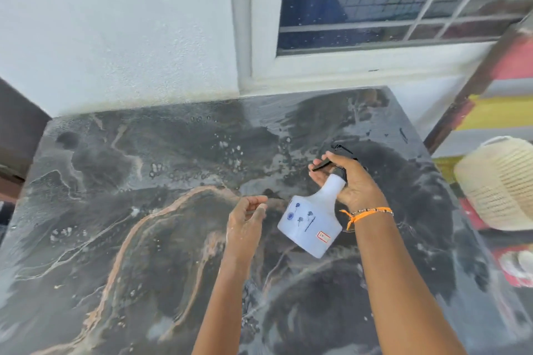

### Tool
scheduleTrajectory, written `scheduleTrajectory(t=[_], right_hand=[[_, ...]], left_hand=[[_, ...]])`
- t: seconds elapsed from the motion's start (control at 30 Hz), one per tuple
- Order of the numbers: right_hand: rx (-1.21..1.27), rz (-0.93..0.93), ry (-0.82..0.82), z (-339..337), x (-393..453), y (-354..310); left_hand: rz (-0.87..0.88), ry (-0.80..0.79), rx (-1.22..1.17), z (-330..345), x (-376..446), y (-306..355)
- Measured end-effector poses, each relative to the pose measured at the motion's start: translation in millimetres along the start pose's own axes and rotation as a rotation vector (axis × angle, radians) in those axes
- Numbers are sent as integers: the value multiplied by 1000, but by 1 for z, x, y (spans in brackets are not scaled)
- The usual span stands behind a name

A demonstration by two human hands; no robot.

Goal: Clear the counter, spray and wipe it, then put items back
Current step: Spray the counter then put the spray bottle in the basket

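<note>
The dark marble counter (144,210) with orange veins is wet, with droplets and foamy patches across it. My right hand (350,179) grips the neck of a white spray bottle (313,222) with a black trigger head, fingers on the trigger; the bottle hangs tilted above the counter, nozzle pointing toward the back. My left hand (248,222) hovers just left of the bottle with fingers loosely curled and holds nothing; it looks wet or soapy. An orange thread bracelet circles my right wrist.
A white wall and a barred window (389,0) stand behind the counter. A cream woven basket (499,184) sits off the counter's right edge, near colourful striped material. A dark object borders the far left.
</note>
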State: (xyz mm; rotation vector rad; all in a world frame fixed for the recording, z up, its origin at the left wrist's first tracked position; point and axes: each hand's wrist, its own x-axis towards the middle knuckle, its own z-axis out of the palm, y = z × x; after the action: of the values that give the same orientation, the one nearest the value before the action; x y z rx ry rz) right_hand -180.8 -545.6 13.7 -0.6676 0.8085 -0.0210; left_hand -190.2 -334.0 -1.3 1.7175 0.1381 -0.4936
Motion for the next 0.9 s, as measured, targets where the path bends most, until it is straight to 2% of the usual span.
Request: scheduleTrajectory(t=[0.1, 0.2, 0.3, 0.37, 0.43, 0.53, 0.67, 0.9], right_hand=[[27, -2, 27, -27, 7, -32], [-3, -31, 135, -43, 18, -54], [-65, -37, 227, -58, 26, -64], [-60, 5, 230, -68, 26, -66], [-25, 67, 176, -72, 19, -62], [-35, 110, 10, -67, 2, -43], [-192, 130, -139, -43, -25, 9], [-361, 387, -327, 28, -84, 151]], left_hand=[[-5, -67, 34, 48, -6, 4], [2, -119, 66, 79, -10, 7], [35, -131, 104, 95, -14, 10], [47, -131, 113, 96, -17, 10], [31, -124, 104, 91, -24, 9], [1, -88, 93, 70, -35, 7], [-17, -29, 170, 18, -60, -10], [-71, 337, 269, -97, -127, -72]])
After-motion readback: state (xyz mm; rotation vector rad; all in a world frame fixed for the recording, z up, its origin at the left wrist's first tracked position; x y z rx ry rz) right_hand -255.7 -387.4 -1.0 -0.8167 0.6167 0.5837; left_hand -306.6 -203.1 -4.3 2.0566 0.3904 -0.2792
